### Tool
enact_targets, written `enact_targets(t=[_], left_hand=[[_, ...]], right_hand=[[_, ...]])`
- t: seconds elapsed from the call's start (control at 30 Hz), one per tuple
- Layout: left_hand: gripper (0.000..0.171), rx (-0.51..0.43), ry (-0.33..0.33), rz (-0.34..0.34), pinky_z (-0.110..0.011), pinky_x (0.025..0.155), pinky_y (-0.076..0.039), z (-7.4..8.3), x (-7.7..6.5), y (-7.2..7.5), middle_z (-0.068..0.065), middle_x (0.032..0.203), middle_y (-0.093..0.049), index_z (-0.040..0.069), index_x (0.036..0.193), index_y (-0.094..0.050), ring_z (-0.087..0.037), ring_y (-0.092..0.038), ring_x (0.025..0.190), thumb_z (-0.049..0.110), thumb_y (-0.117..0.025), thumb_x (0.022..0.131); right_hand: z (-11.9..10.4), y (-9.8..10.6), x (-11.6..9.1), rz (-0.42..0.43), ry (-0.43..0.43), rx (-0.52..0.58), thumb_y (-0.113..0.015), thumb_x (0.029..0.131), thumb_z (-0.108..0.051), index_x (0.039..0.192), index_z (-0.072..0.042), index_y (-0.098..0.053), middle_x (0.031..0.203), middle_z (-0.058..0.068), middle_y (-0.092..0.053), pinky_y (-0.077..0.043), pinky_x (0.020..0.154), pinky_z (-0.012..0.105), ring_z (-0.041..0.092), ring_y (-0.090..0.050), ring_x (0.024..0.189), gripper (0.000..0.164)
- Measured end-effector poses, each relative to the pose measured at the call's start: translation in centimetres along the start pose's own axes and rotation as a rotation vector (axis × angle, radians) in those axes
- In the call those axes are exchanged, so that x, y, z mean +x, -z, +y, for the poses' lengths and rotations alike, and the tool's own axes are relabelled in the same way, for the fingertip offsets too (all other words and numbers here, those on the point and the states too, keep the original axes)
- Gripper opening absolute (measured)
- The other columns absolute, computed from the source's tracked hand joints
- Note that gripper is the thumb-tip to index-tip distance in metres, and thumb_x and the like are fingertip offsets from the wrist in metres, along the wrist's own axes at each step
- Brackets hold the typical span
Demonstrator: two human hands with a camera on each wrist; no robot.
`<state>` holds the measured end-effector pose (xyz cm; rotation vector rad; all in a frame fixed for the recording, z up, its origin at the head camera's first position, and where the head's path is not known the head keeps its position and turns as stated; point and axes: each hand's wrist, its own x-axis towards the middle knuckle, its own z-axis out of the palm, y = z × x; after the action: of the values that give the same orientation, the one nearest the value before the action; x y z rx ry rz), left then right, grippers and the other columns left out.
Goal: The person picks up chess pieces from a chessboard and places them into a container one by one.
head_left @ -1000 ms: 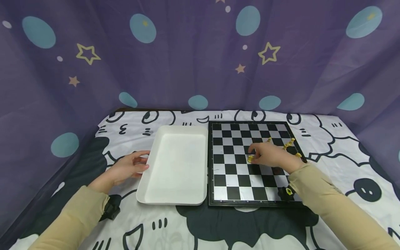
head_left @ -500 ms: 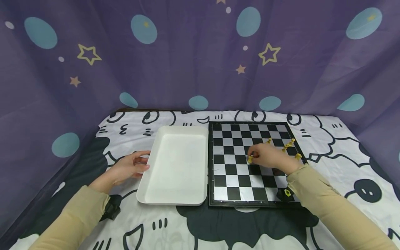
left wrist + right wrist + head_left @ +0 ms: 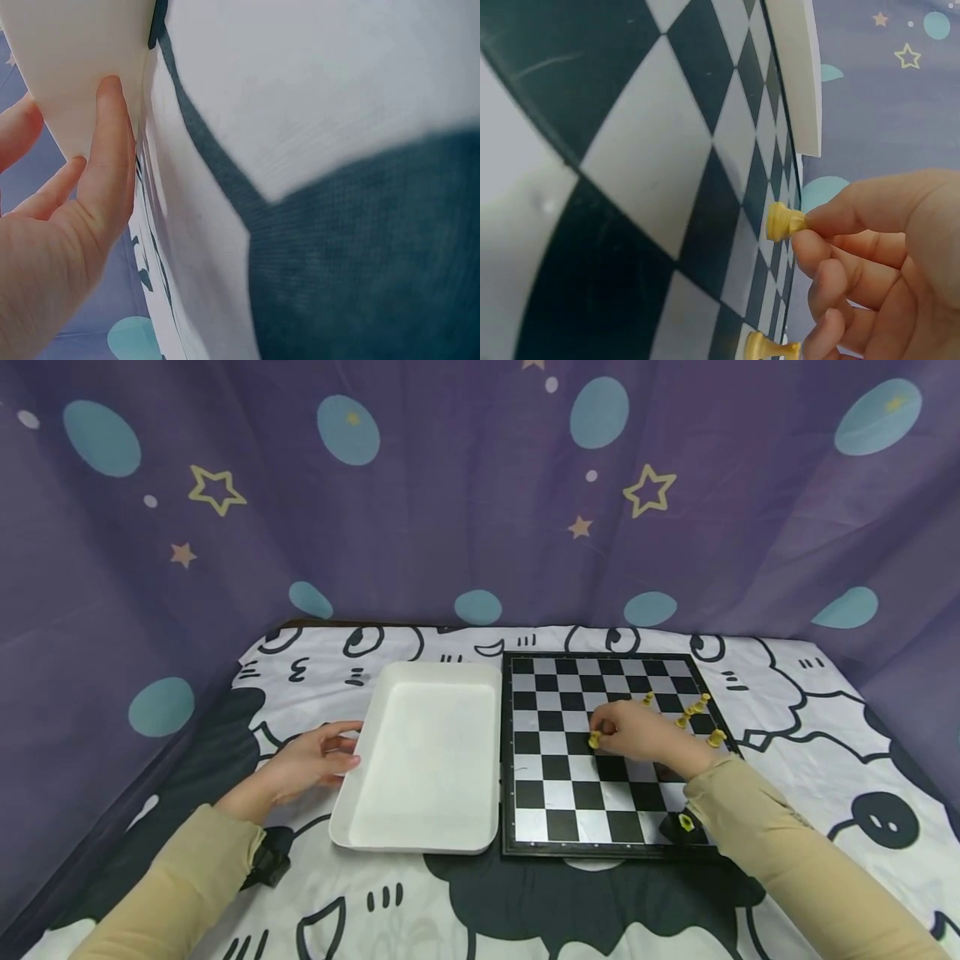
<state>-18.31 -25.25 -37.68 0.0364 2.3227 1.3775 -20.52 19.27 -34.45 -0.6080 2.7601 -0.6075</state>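
Note:
My right hand (image 3: pixel 637 731) pinches a small yellow chess piece (image 3: pixel 782 221) between thumb and index finger, over the middle of the black-and-white chessboard (image 3: pixel 555 767). The piece's round base faces the squares; its upper part is hidden in the fingertips. A second yellow chess piece (image 3: pixel 765 346) stands on the board close below the curled fingers in the right wrist view. At the left, my left hand (image 3: pixel 311 764) rests against the outer side of a white rectangular tray (image 3: pixel 341 814), its fingers extended along the wall (image 3: pixel 67 45).
Several yellow chess pieces (image 3: pixel 716 737) stand towards the board's right edge. The tray sits right beside the board's left edge. A patterned black-and-white cloth (image 3: pixel 570 910) covers the table, and a purple curtain (image 3: pixel 480 510) hangs behind it.
My right hand has shifted slightly left across the board with the pinched chess piece. The left hand keeps its place at the tray.

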Motion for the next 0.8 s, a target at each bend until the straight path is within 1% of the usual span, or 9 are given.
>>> enact_targets(t=[0.1,0.2,0.37,0.43,0.5,0.63,0.7,0.8], left_hand=[[0.072,0.008,-0.009,0.0,-0.04,0.082,-0.055,0.1,0.0,0.0,-0.028,0.135,-0.042,0.003,0.149,-0.025,-0.02,-0.06,0.101,0.021,-0.065,0.091],[0.072,0.012,-0.017,0.0,-0.041,0.082,-0.055,0.2,0.0,0.1,-0.028,0.134,-0.043,0.003,0.149,-0.025,-0.02,-0.06,0.101,0.02,-0.065,0.091],[0.072,0.006,-0.032,-0.007,-0.04,0.082,-0.055,0.2,0.0,0.1,-0.028,0.134,-0.042,0.003,0.149,-0.024,-0.02,-0.06,0.101,0.019,-0.064,0.091],[0.072,0.002,-0.04,-0.011,-0.04,0.082,-0.055,0.1,0.0,0.1,-0.028,0.134,-0.042,0.004,0.149,-0.024,-0.021,-0.06,0.102,0.019,-0.064,0.092],[0.072,-0.003,-0.05,-0.015,-0.041,0.082,-0.055,0.1,0.0,0.1,-0.029,0.135,-0.041,0.004,0.149,-0.023,-0.021,-0.06,0.102,0.019,-0.063,0.092],[0.072,-0.011,-0.072,-0.022,-0.041,0.082,-0.055,-0.1,-0.1,0.2,-0.029,0.134,-0.041,0.004,0.15,-0.021,-0.023,-0.06,0.104,0.018,-0.062,0.093],[0.072,-0.016,-0.079,-0.026,-0.042,0.082,-0.055,-0.1,-0.1,0.2,-0.029,0.134,-0.041,0.004,0.15,-0.021,-0.024,-0.06,0.104,0.017,-0.062,0.093],[0.072,-0.018,-0.083,-0.026,-0.042,0.082,-0.055,-0.1,-0.2,0.2,-0.029,0.134,-0.041,0.005,0.15,-0.021,-0.024,-0.06,0.105,0.017,-0.062,0.092]], right_hand=[[-0.1,0.1,0.1,0.027,0.018,0.019,-0.062,0.083,-0.001,0.09,-0.002,-0.066,0.062,0.0,-0.054,-0.038,0.052,0.025,0.011,-0.045,0.054,0.008],[-0.3,0.2,0.1,0.044,0.033,0.025,-0.061,0.083,-0.001,0.09,-0.003,-0.066,0.059,-0.001,-0.052,-0.036,0.051,0.025,0.01,-0.042,0.051,0.008],[-1.0,0.6,0.1,0.052,0.027,0.026,-0.061,0.085,-0.004,0.092,-0.003,-0.067,0.056,-0.002,-0.046,-0.033,0.05,0.025,0.011,-0.038,0.049,0.009],[-1.3,0.9,0.2,0.055,0.026,0.03,-0.061,0.086,-0.005,0.095,-0.003,-0.067,0.059,-0.001,-0.048,-0.034,0.051,0.026,0.011,-0.039,0.051,0.011],[-1.8,1.2,0.3,0.06,0.035,0.03,-0.061,0.087,-0.006,0.098,-0.002,-0.067,0.064,0.001,-0.054,-0.036,0.053,0.027,0.012,-0.041,0.054,0.013],[-2.8,1.8,0.7,0.077,0.078,0.029,-0.061,0.087,-0.007,0.1,-0.002,-0.068,0.077,0.005,-0.063,-0.042,0.057,0.027,0.012,-0.049,0.058,0.015],[-3.5,2.0,1.0,0.079,0.089,0.042,-0.06,0.088,-0.007,0.1,-0.003,-0.068,0.076,0.005,-0.063,-0.044,0.055,0.027,0.012,-0.051,0.056,0.014],[-4.9,2.3,1.6,0.087,0.105,0.051,-0.061,0.089,-0.009,0.1,-0.003,-0.067,0.067,0.002,-0.056,-0.041,0.055,0.026,0.011,-0.047,0.053,0.014]])
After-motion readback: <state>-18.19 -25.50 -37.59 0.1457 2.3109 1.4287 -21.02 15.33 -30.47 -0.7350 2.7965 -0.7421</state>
